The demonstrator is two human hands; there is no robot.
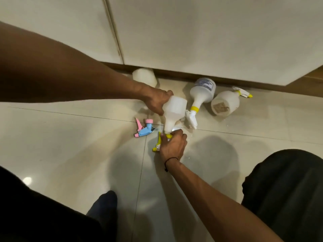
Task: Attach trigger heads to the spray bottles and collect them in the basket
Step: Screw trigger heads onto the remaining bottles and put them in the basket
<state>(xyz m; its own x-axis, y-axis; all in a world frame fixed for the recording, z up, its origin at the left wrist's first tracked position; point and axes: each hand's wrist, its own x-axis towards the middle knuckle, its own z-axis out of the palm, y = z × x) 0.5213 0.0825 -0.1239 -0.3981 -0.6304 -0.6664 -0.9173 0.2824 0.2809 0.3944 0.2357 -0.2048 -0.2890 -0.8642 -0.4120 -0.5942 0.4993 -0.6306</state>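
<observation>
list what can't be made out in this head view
- Joint between the held white plastic bottle and yellow trigger head: covered by the right hand, so whether it is threaded on is unknown.
- Label on the lying white bottle: too small.
- White bottle by the cabinet: top hidden by the cabinet.
- Basket: not in view.

The glossy tiled floor point(70, 145) carries a pink-and-blue trigger head point(144, 130), a labelled bottle point(201, 95) lying on its side with a yellow-collared head, another capped bottle point(224, 103) on its side just beside it, and a white bottle point(144, 76) by the cabinet base.
</observation>
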